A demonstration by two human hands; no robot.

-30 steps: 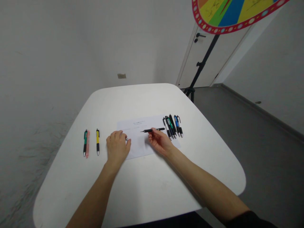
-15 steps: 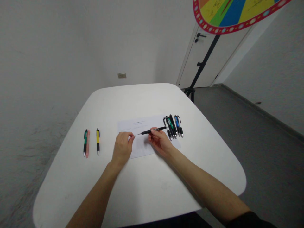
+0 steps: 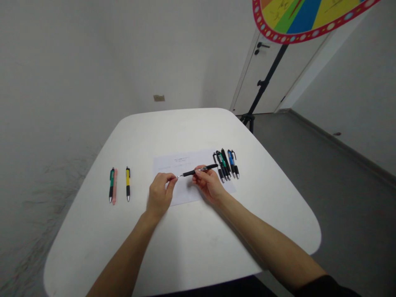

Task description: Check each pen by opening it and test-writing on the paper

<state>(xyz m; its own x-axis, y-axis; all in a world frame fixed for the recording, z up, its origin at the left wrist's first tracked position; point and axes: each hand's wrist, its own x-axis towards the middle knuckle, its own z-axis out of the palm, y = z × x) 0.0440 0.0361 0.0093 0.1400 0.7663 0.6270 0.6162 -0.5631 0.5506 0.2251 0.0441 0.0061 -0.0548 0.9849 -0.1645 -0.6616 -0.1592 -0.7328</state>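
In my right hand (image 3: 208, 185) is a black pen (image 3: 189, 173), gripped between thumb and fingers above the paper and lying nearly level. A thin silvery tip points left from it. My left hand (image 3: 161, 192) is closed in a pinch right at that tip. Whatever the left fingertips hold is too small to make out. Beneath both hands lies a white sheet of paper (image 3: 185, 196) with a few lines of writing near its top. Just past my right hand, several pens (image 3: 223, 165) lie side by side, partly on the sheet.
On the white table (image 3: 173, 132), a green pen (image 3: 111, 185) and a pink pen (image 3: 114, 187) lie at the left, beside a yellow pen (image 3: 128, 183). Behind the table's far right corner stands a black tripod (image 3: 262, 84) carrying a colourful wheel (image 3: 306, 20).
My left fingertips and the pen's tip have come together; a small gap was between them before. The pen has tilted slightly, its tip a little lower. The other pens stay put.
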